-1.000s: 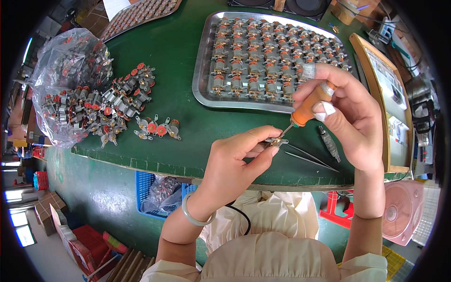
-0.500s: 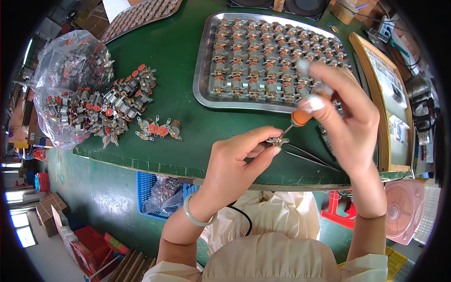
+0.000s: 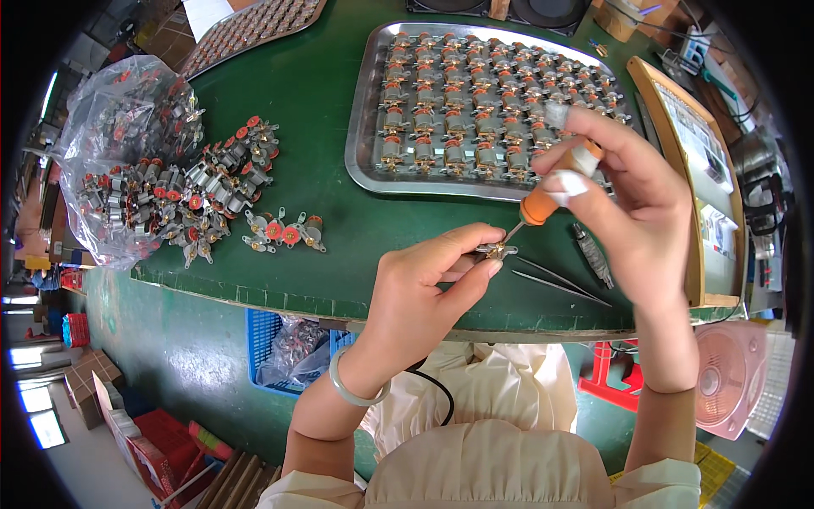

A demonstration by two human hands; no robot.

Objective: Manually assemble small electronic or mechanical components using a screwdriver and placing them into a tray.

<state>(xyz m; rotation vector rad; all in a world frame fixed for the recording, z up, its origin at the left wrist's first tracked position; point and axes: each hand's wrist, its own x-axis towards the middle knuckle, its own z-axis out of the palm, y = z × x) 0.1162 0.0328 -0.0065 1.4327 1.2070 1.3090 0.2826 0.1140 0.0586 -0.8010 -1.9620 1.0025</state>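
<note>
Between thumb and fingers, my left hand pinches a small metal part with side lugs above the table's front edge. An orange-handled screwdriver is in my right hand, its shaft slanting down so that the tip meets the part. White wraps cover my right thumb and index fingertip. Tweezers lie on the table just right of the part. Beside them is a dark knurled tool, close to my right wrist. Beyond my hands, a metal tray carries rows of similar small parts with orange-red discs.
On the left, a clear plastic bag spills a heap of parts onto the green table. Several loose parts lie nearer me. A wooden-framed board stands at right, a pink fan below. A blue crate sits under the table.
My right hand has rolled its fingers on the screwdriver handle, which now shows more clearly. The knurled tool is more exposed. My left hand still pinches the part in nearly the same place.
</note>
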